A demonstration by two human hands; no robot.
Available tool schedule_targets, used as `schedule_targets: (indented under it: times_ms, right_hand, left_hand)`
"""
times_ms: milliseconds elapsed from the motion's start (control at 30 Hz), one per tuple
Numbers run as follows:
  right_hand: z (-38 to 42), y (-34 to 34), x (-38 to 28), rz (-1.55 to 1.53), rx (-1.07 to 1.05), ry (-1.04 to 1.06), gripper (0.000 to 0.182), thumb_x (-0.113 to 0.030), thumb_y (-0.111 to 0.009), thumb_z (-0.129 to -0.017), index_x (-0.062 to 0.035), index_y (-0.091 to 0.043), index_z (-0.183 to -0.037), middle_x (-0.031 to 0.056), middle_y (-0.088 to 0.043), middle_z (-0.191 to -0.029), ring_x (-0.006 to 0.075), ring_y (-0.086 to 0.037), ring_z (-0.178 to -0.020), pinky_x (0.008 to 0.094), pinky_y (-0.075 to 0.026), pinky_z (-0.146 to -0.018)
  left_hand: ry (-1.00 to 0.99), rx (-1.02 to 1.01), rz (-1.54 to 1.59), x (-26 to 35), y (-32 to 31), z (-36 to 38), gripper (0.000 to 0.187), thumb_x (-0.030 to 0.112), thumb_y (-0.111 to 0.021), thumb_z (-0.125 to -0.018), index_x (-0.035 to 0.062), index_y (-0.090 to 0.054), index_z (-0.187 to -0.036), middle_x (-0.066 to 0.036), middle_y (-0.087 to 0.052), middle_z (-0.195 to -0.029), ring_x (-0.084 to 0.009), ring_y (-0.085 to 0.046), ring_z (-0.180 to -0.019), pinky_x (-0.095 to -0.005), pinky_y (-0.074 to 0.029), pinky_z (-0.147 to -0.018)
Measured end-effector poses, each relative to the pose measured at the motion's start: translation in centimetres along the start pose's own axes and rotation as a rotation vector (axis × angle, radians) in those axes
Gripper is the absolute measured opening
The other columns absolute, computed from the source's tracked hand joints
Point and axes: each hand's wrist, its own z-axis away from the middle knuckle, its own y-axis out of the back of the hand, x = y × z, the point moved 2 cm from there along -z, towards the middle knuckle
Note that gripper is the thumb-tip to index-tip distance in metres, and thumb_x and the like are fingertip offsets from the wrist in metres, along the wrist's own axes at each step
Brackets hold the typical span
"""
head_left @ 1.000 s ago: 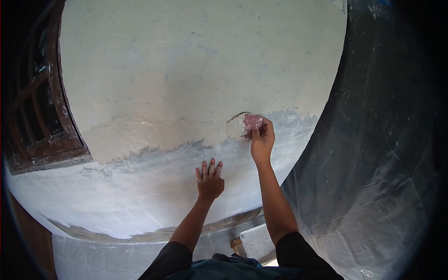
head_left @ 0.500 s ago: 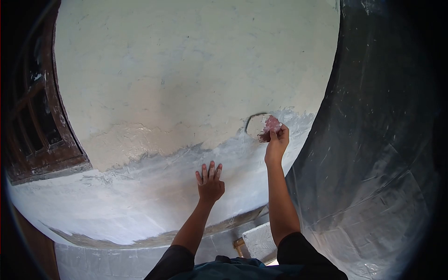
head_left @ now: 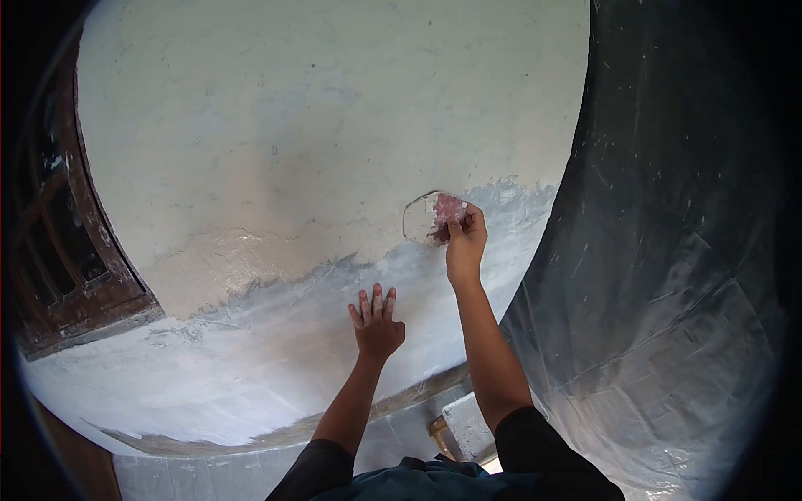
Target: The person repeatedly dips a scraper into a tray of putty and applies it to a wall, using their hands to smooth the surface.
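My right hand (head_left: pixel 464 242), gripping the pink sanding pad (head_left: pixel 443 212), swept back left across the wall (head_left: pixel 334 150) while my open left hand (head_left: pixel 376 321) stayed braced flat.

Wall (head_left: pixel 334 125): matt plaster, cream, hairline cracks. Lower band of wall: grey-white skim coat (head_left: pixel 251 351), smoother, streaky with a slight sheen. Pad (head_left: pixel 443 213) pressed on the wall in right hand (head_left: pixel 464 246): pinkish, gritty-looking, dusted white. Sheet (head_left: pixel 668 292) right of wall: grey plastic, glossy, creased, paint-flecked. Window frame (head_left: pixel 75 242) left of wall: dark wood, worn.
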Motion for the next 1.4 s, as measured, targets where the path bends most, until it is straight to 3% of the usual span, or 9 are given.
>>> schedule_targets:
  times_ms: [100,300,433,633,833,1000,1167,1300,1400]
  right_hand:
    - [-0.8,2.6,0.4,-0.148,0.242,-0.153,0.024,0.006,-0.044,-0.088,0.0020,-0.049,-0.111,0.0081,-0.059,-0.100,0.0123,-0.056,-0.087,0.0247,-0.044,-0.076]
    - [1.0,-0.1,-0.6,-0.059,0.034,-0.063,0.025,0.005,-0.047,-0.089,0.0012,-0.049,-0.113,0.0053,-0.056,-0.096,0.0106,-0.052,-0.084,0.0246,-0.042,-0.079]
    - [0.5,2.4,0.0,-0.174,0.295,-0.138,0.023,0.005,-0.045,-0.089,0.0011,-0.049,-0.110,0.0071,-0.057,-0.097,0.0113,-0.055,-0.083,0.0247,-0.044,-0.076]
    - [3.2,-1.5,-1.0,-0.091,0.012,0.003,0.026,0.006,-0.049,-0.087,0.0011,-0.050,-0.112,0.0032,-0.055,-0.091,0.0079,-0.050,-0.077,0.0224,-0.042,-0.070]
    - [1.9,1.7,0.0,-0.179,0.245,-0.112,0.020,0.006,-0.045,-0.087,0.0006,-0.051,-0.105,0.0095,-0.060,-0.098,0.0119,-0.057,-0.084,0.0252,-0.045,-0.072]
    - [4.0,-2.0,0.0,-0.047,0.005,-0.015,0.019,0.006,-0.049,-0.087,0.0008,-0.052,-0.105,0.0044,-0.057,-0.089,0.0092,-0.054,-0.075,0.0244,-0.045,-0.065]
    - [3.4,0.8,1.1,-0.189,0.252,-0.103,0.020,0.006,-0.045,-0.086,0.0018,-0.052,-0.104,0.0075,-0.060,-0.093,0.0119,-0.057,-0.075,0.0266,-0.047,-0.066]
    - [4.8,-1.1,-0.5,-0.177,0.111,-0.075,0.023,0.006,-0.049,-0.085,0.0022,-0.051,-0.108,0.0046,-0.056,-0.090,0.0094,-0.051,-0.077,0.0244,-0.043,-0.071]
    - [4.6,-3.0,0.4,-0.032,0.048,-0.011,0.022,0.005,-0.047,-0.088,0.0012,-0.052,-0.109,0.0043,-0.056,-0.087,0.0092,-0.052,-0.071,0.0240,-0.044,-0.063]
  left_hand:
    - [-0.012,-0.018,0.017,-0.1,0.4,0.5,0.072,0.025,-0.054,-0.067,0.0132,-0.042,-0.138,-0.017,-0.017,-0.152,-0.0453,-0.007,-0.138,-0.0639,-0.002,-0.106]
    - [-0.024,-0.004,0.003,-0.1,0.2,0.1,0.073,0.026,-0.053,-0.067,0.0144,-0.041,-0.139,-0.017,-0.016,-0.152,-0.0447,-0.004,-0.139,-0.0630,0.000,-0.107]
    - [-0.046,-0.015,0.017,-0.4,0.5,0.1,0.075,0.025,-0.053,-0.067,0.0159,-0.039,-0.140,-0.015,-0.016,-0.152,-0.0436,-0.005,-0.139,-0.0629,0.001,-0.107]
    - [-0.069,-0.028,0.031,-0.8,1.2,0.3,0.074,0.019,-0.052,-0.069,0.0174,-0.037,-0.141,-0.012,-0.021,-0.152,-0.0394,-0.009,-0.140,-0.0590,-0.004,-0.109]
    - [-0.129,-0.120,0.159,-2.0,4.3,0.0,0.075,0.011,-0.051,-0.069,0.0182,-0.036,-0.142,-0.010,-0.021,-0.152,-0.0351,-0.014,-0.140,-0.0538,-0.012,-0.110]
    - [-0.144,-0.171,0.235,-2.0,6.3,-0.4,0.077,0.010,-0.054,-0.068,0.0171,-0.034,-0.142,-0.013,-0.019,-0.152,-0.0368,-0.014,-0.140,-0.0541,-0.014,-0.110]
    - [-0.145,-0.185,0.373,-2.7,7.8,-0.5,0.074,0.006,-0.052,-0.068,0.0182,-0.039,-0.140,-0.012,-0.025,-0.150,-0.0332,-0.022,-0.139,-0.0511,-0.017,-0.110]
    - [-0.201,-0.240,0.366,-3.0,7.2,-0.1,0.078,0.007,-0.054,-0.068,0.0159,-0.032,-0.142,-0.016,-0.017,-0.152,-0.0386,-0.013,-0.140,-0.0568,-0.014,-0.109]
    - [-0.187,-0.262,0.354,-2.9,7.4,0.0,0.078,0.007,-0.054,-0.068,0.0160,-0.032,-0.142,-0.016,-0.016,-0.152,-0.0377,-0.013,-0.140,-0.0559,-0.014,-0.110]
